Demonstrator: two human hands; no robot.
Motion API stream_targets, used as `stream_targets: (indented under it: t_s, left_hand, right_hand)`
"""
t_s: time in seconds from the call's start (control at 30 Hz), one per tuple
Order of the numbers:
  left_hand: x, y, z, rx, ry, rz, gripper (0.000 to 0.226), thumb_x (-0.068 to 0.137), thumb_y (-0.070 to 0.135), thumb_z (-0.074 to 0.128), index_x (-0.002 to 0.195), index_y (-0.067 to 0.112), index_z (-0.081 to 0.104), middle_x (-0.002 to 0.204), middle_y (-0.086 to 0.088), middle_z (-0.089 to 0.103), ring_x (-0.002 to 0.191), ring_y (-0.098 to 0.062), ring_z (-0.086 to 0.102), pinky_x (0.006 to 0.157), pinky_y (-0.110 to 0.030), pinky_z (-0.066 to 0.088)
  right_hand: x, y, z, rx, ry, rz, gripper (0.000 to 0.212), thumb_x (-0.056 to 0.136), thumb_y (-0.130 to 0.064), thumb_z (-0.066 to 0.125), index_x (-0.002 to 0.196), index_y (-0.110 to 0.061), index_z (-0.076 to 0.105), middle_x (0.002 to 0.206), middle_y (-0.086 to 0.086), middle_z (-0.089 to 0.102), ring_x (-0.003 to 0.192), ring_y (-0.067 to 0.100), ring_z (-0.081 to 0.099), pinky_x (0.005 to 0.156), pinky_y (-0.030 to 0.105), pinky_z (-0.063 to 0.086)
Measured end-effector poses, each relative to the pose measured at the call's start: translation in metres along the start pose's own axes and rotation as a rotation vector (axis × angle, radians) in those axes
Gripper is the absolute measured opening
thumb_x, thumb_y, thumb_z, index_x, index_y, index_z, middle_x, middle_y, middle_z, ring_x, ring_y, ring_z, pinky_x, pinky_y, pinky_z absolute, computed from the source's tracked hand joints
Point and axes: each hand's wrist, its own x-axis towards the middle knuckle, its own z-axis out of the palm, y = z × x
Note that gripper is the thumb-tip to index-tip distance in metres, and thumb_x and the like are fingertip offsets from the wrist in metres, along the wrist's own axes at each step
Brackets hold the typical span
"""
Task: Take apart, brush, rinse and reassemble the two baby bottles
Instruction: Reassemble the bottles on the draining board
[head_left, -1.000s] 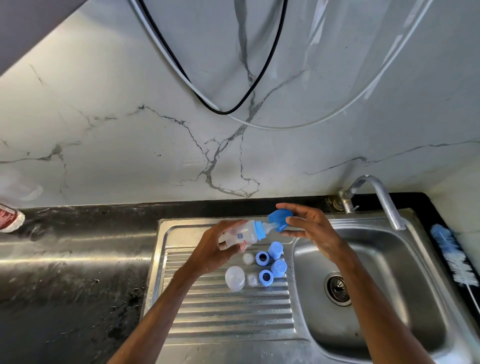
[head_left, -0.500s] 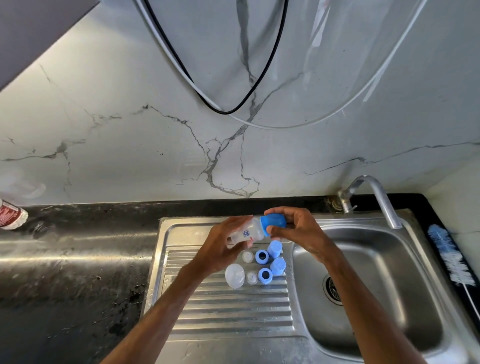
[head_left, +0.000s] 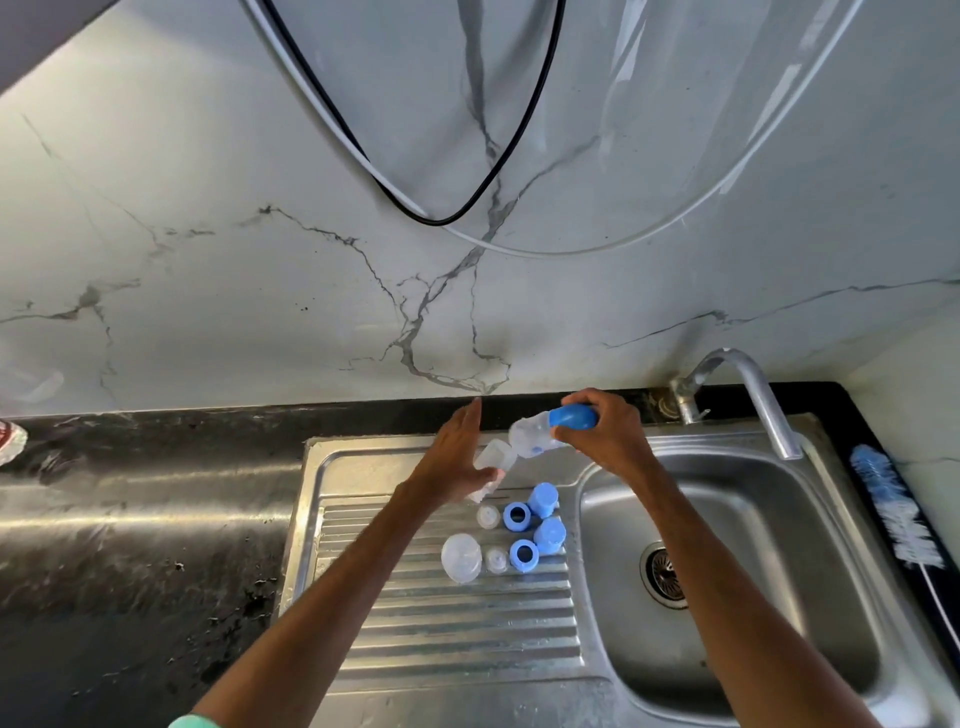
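My right hand (head_left: 608, 441) grips the blue cap (head_left: 574, 417) of an assembled baby bottle, whose clear body (head_left: 530, 439) points left, tilted above the drainboard (head_left: 441, 623). With fingers straight, my left hand (head_left: 454, 460) touches a second clear bottle body (head_left: 496, 457) lying at the drainboard's back. Loose parts sit below it: two blue caps (head_left: 543, 499) (head_left: 549, 535), two blue rings (head_left: 517, 515) (head_left: 523, 555), two clear nipples (head_left: 488, 517) (head_left: 496, 560) and a clear dome cover (head_left: 460, 558).
The steel sink basin (head_left: 753, 597) with its drain lies to the right, under the faucet (head_left: 753, 395). A blue-and-white bottle brush (head_left: 893, 514) lies on the black counter right of the sink. Dark wet counter (head_left: 130, 545) stretches left.
My right hand pressed the blue cap onto the bottle and now carries it alone. My left hand let go of that bottle and moved onto the second clear body.
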Motion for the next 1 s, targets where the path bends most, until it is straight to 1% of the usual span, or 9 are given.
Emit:
stream_targets:
  t_s: [0.07, 0.23, 0.33, 0.43, 0.57, 0.67, 0.77, 0.9, 1.0]
  left_hand:
    - [0.014, -0.004, 0.004, 0.028, -0.039, -0.123, 0.099, 0.091, 0.038, 0.076, 0.163, 0.011, 0.012, 0.169, -0.01, 0.019, 0.156, -0.029, 0.018, 0.124, -0.041, 0.021]
    - [0.036, 0.005, 0.026, 0.114, -0.088, -0.213, 0.089, 0.086, 0.051, 0.077, 0.152, 0.011, 0.033, 0.155, -0.011, 0.041, 0.143, -0.03, 0.039, 0.113, -0.041, 0.038]
    - [0.042, 0.008, 0.037, 0.168, -0.07, -0.254, 0.084, 0.083, 0.05, 0.08, 0.146, 0.013, 0.038, 0.149, -0.011, 0.043, 0.136, -0.029, 0.044, 0.108, -0.042, 0.046]
    - [0.046, 0.008, 0.041, 0.169, -0.052, -0.28, 0.083, 0.082, 0.047, 0.082, 0.145, 0.014, 0.039, 0.15, -0.013, 0.039, 0.134, -0.03, 0.045, 0.106, -0.043, 0.049]
    - [0.044, 0.001, 0.043, 0.119, -0.026, -0.234, 0.073, 0.086, 0.04, 0.079, 0.143, 0.015, 0.042, 0.145, -0.01, 0.047, 0.132, -0.027, 0.048, 0.107, -0.04, 0.046]
    - [0.033, -0.008, 0.041, -0.012, 0.038, -0.202, 0.068, 0.083, 0.032, 0.082, 0.137, 0.015, 0.044, 0.136, -0.008, 0.055, 0.126, -0.025, 0.052, 0.101, -0.038, 0.05]
    - [0.015, -0.021, 0.037, -0.086, 0.119, -0.174, 0.069, 0.078, 0.034, 0.086, 0.131, 0.016, 0.045, 0.129, -0.005, 0.058, 0.117, -0.022, 0.056, 0.092, -0.034, 0.053]
    - [-0.009, -0.04, 0.036, -0.124, 0.193, -0.108, 0.073, 0.074, 0.034, 0.089, 0.129, 0.015, 0.045, 0.124, -0.004, 0.057, 0.108, -0.015, 0.054, 0.085, -0.024, 0.049]
    - [-0.026, -0.05, 0.036, -0.14, 0.207, -0.061, 0.076, 0.073, 0.034, 0.089, 0.131, 0.013, 0.045, 0.127, -0.005, 0.055, 0.111, -0.018, 0.055, 0.088, -0.027, 0.052]
  right_hand:
    - [0.007, 0.005, -0.002, -0.16, 0.052, -0.032, 0.048, 0.074, -0.018, 0.091, 0.117, -0.013, 0.07, 0.115, 0.005, 0.071, 0.1, 0.021, 0.066, 0.086, 0.032, 0.056]
    - [0.01, 0.008, 0.02, -0.309, -0.023, -0.062, 0.053, 0.077, -0.02, 0.092, 0.122, -0.019, 0.064, 0.122, 0.002, 0.068, 0.106, 0.019, 0.064, 0.089, 0.032, 0.055]
    - [0.01, 0.011, 0.035, -0.399, -0.061, -0.068, 0.053, 0.082, -0.023, 0.088, 0.128, -0.021, 0.06, 0.127, 0.001, 0.066, 0.112, 0.019, 0.063, 0.093, 0.033, 0.055]
    - [0.009, 0.017, 0.048, -0.463, -0.09, -0.069, 0.055, 0.086, -0.025, 0.084, 0.133, -0.023, 0.056, 0.131, 0.002, 0.062, 0.117, 0.019, 0.06, 0.097, 0.033, 0.053]
    - [0.007, 0.023, 0.057, -0.478, -0.103, -0.088, 0.059, 0.086, -0.03, 0.083, 0.137, -0.025, 0.053, 0.132, 0.001, 0.061, 0.118, 0.02, 0.06, 0.096, 0.032, 0.051]
    - [0.005, 0.025, 0.058, -0.486, -0.127, -0.072, 0.067, 0.086, -0.034, 0.083, 0.143, -0.026, 0.048, 0.136, 0.002, 0.06, 0.121, 0.022, 0.059, 0.099, 0.036, 0.05]
    - [-0.001, 0.027, 0.057, -0.461, -0.151, -0.053, 0.075, 0.087, -0.037, 0.082, 0.15, -0.024, 0.043, 0.143, 0.004, 0.056, 0.128, 0.023, 0.054, 0.104, 0.038, 0.048]
    - [-0.006, 0.03, 0.054, -0.401, -0.179, -0.037, 0.083, 0.089, -0.036, 0.081, 0.156, -0.018, 0.035, 0.155, 0.007, 0.046, 0.14, 0.025, 0.046, 0.112, 0.038, 0.041]
    - [-0.01, 0.029, 0.049, -0.362, -0.19, -0.038, 0.086, 0.09, -0.038, 0.079, 0.158, -0.016, 0.032, 0.161, 0.008, 0.038, 0.145, 0.025, 0.041, 0.115, 0.038, 0.038]
